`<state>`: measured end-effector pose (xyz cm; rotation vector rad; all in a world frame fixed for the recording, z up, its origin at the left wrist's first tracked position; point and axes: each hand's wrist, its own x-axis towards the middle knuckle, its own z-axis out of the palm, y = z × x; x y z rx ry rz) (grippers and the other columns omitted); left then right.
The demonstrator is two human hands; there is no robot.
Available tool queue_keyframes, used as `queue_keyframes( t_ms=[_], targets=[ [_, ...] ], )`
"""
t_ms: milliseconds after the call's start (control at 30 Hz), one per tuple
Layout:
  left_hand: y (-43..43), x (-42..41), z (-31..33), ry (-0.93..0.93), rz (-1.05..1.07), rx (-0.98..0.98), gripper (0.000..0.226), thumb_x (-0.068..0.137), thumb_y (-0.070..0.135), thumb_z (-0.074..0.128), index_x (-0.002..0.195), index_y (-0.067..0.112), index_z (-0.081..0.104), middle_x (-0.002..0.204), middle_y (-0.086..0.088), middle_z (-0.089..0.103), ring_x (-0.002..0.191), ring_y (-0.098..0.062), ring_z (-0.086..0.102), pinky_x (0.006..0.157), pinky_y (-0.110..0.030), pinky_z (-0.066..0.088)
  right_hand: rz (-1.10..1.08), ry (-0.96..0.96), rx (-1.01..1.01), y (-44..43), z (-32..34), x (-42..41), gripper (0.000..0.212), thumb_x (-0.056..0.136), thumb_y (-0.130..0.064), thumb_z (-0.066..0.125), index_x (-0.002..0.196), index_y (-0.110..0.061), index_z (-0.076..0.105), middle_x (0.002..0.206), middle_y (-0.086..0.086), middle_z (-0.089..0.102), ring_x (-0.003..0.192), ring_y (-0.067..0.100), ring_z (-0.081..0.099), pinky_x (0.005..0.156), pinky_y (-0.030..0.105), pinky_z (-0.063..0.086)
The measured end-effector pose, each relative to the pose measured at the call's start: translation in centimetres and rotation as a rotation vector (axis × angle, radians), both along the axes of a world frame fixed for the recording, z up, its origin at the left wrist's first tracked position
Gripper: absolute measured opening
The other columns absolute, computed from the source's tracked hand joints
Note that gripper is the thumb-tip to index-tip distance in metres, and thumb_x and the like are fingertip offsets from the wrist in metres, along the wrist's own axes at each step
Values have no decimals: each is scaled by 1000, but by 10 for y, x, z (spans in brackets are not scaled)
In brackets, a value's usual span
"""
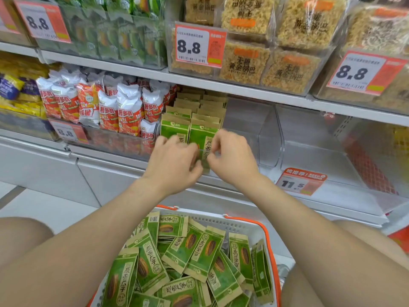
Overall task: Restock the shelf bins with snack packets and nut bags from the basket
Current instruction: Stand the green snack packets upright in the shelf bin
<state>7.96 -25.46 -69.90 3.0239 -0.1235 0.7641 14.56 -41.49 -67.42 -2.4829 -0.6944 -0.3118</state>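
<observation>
At 6 o'clock, nearest the camera, a white basket [243, 220] with orange trim is seen, heaped with loose green nut bags [194, 247] lying flat and overlapping at all angles. Above it, at the centre of the view, the left hand [174, 160] and the right hand [232, 158] are brought close together, knuckles up and fingers curled. A front bag [202, 138] is pinched between them low down, one hand at each side edge, as far as can be made out. That bag is stood upright at the front of a shelf bin, with a row of like bags [199, 107] filed behind it toward 12 o'clock.

The bags are judged light, flat and papery. They look stiff enough along the sealed edges to stand, but liable to slump or slide on one another. A hold by the side seams or the top strip would be safest.

At 9 o'clock, red-and-white snack packets [108, 111] are packed upright in the neighbouring bin. At 3 o'clock, a transparent bin [278, 134] bears an 11.5 price tag [301, 181]. Farthest, at 12 o'clock, rice-crust packs [243, 60] are stacked on the upper shelf.
</observation>
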Motion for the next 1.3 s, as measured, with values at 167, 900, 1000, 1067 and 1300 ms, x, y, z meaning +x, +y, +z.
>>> queue_keyframes(
  t_ms=[167, 900, 1000, 1067, 1300],
  targets=[
    [-15, -13, -53, 798, -37, 61, 26, 95, 46, 56, 99, 23, 67, 101, -2, 71, 96, -28, 66, 89, -39, 51, 267, 289, -689, -10, -24, -38, 22, 87, -22, 65, 109, -23, 61, 99, 3, 62, 93, 30, 64, 67, 36, 51],
    [-36, -58, -143, 1376, -169, 388, 18, 95, 7, 70, 114, 7, 71, 117, -7, 70, 94, -25, 63, 83, -36, 54, 618, 449, -1189, 11, -63, -95, 18, 99, -14, 57, 117, -14, 61, 84, 0, 53, 70, 16, 54, 49, 29, 37],
    [-22, -45, -133, 1303, -119, 150, 9, 98, 12, 63, 96, 20, 67, 110, -3, 69, 94, -25, 64, 87, -40, 56, 568, 437, -1222, 13, -58, -92, 13, 100, -20, 58, 88, -16, 54, 84, 0, 56, 68, 17, 55, 58, 32, 45],
    [-13, -35, -124, 1237, -116, -48, 11, 100, 19, 62, 92, 25, 64, 98, 4, 64, 96, -26, 62, 85, -39, 51, 537, 434, -1203, 13, -52, -89, 18, 98, -18, 58, 82, -18, 50, 84, 1, 56, 68, 19, 56, 63, 34, 50],
    [-4, -12, -87, 945, -96, -638, 18, 105, 26, 56, 114, 10, 57, 106, -9, 67, 100, -32, 64, 83, -45, 51, 315, 390, -975, 6, -12, -69, 16, 97, -12, 57, 91, -22, 47, 95, 3, 58, 73, 22, 56, 62, 35, 48]
  ],
)
